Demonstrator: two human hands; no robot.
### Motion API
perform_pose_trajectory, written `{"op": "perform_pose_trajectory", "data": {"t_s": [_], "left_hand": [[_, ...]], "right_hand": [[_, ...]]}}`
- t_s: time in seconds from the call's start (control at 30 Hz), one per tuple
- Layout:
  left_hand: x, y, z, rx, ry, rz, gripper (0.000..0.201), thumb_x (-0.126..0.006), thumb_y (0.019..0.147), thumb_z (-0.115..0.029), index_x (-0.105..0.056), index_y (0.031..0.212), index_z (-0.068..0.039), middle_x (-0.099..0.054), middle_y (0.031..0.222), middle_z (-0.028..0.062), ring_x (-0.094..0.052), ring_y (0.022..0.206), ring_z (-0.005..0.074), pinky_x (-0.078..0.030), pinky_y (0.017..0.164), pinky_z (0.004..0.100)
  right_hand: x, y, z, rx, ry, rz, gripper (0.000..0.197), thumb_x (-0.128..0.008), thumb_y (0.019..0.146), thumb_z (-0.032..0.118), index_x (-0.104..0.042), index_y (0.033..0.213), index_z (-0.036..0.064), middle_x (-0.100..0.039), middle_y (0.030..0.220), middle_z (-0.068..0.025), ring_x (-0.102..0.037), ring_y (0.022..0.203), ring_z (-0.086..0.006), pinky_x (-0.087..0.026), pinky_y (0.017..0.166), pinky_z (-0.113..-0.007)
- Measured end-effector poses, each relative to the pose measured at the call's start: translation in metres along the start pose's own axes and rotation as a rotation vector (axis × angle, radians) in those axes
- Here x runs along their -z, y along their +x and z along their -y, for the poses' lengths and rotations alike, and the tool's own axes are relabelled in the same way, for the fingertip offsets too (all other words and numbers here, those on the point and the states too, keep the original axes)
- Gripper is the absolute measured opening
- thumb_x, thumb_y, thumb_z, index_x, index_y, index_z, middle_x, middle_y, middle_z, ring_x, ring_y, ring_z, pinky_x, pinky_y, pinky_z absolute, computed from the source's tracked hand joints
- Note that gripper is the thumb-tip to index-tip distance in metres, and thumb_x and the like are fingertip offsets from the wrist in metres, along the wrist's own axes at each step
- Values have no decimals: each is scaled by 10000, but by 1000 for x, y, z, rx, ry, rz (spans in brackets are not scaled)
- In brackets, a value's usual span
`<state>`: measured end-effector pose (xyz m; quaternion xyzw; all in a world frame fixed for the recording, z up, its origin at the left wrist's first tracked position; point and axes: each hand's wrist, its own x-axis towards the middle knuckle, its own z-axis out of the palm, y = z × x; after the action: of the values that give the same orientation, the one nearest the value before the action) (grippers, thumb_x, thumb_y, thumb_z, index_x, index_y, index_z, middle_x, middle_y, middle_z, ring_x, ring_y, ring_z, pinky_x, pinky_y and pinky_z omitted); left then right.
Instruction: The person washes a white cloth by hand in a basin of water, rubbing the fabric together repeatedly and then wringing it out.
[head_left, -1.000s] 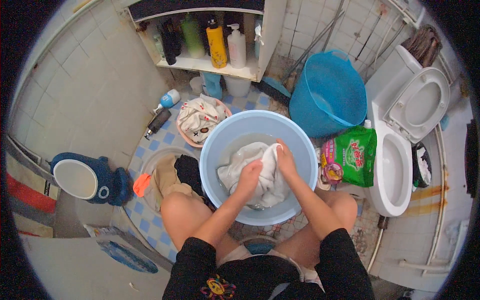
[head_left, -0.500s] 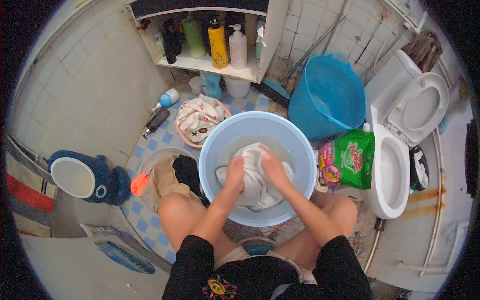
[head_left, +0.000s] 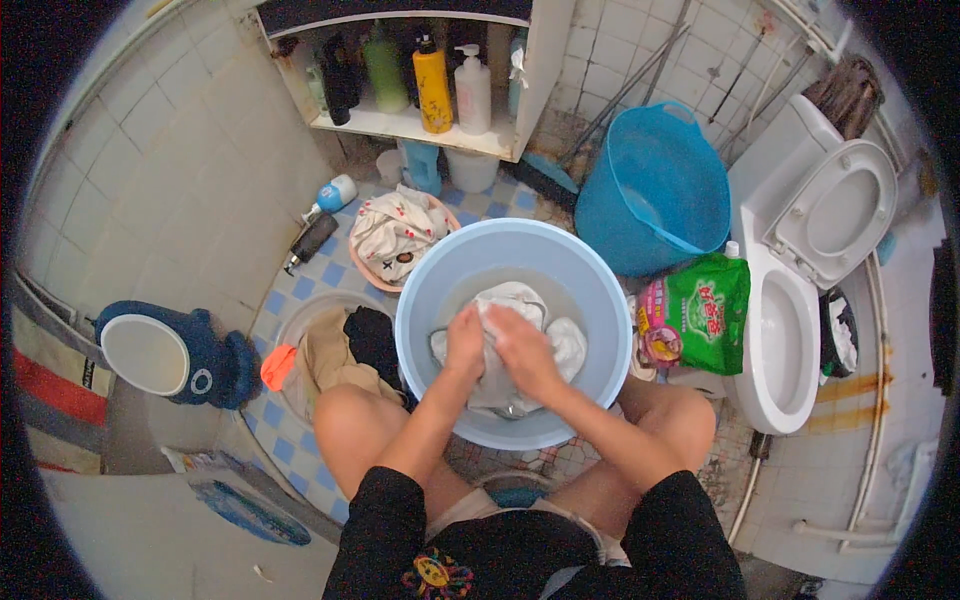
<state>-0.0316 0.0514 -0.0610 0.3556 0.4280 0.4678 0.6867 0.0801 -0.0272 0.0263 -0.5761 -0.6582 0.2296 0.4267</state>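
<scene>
A wet white garment [head_left: 567, 345] lies bunched in cloudy water inside a light blue basin [head_left: 604, 322] between my knees. My left hand [head_left: 466, 342] is closed on a fold of the garment. Right beside it, my right hand [head_left: 520, 352] grips another part, its knuckles close to the left hand. Some cloth between them is hidden by my fingers. The rest of the garment spreads around both hands and partly sits in the water.
To the left lies a tub of tan and black clothes [head_left: 335, 350]; behind it, a pink basin holds patterned clothes [head_left: 395, 235]. A blue bucket [head_left: 650, 190], a green detergent pouch [head_left: 708, 315] and a toilet [head_left: 785, 350] stand right. A bottle shelf [head_left: 420, 120] is at the back.
My right hand has moved left, and the two hands are now close together over the garment. The cloth has shifted, with a lump showing to the right of my right hand.
</scene>
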Motion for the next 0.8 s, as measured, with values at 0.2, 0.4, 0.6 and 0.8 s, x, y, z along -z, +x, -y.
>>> {"op": "perform_pose_trajectory", "data": {"t_s": [0.2, 0.4, 0.6, 0.8], "left_hand": [[-57, -35, -62, -110, 585, 229, 269, -462, 874, -209, -591, 897, 26, -594, 781, 70, -537, 752, 136, -425, 688, 277], [-22, -2, -65, -458, 641, -47, 441, -607, 784, -209, -461, 1114, 45, -556, 999, 199, -546, 892, 272, -428, 784, 349], [-48, -59, -98, -510, 1329, 44, 549, -674, 679, -152, -435, 1145, 10, -439, 1060, 185, -458, 1022, 340, -365, 891, 391], [-27, -64, -73, -340, 1295, 179, 570, -675, 624, -24, -471, 1155, -59, -435, 1040, 184, -471, 993, 357, -394, 866, 376]], "right_hand": [[58, 19, -101, -488, -5, -20, 303, -434, 865, 223, -535, 1085, 39, -534, 1095, -189, -497, 1019, -349, -386, 870, -384], [72, 31, -68, -119, -232, -304, 420, -643, 718, 172, -516, 1089, 22, -525, 1101, -148, -493, 1022, -315, -371, 886, -399], [72, 3, -34, -183, -700, 115, 488, -671, 680, 236, -508, 1108, 66, -488, 1160, -123, -498, 1029, -257, -376, 828, -449], [53, -15, -66, -372, -746, 312, 405, -658, 663, 214, -570, 1034, 76, -602, 960, -140, -581, 896, -268, -424, 748, -439]]}}
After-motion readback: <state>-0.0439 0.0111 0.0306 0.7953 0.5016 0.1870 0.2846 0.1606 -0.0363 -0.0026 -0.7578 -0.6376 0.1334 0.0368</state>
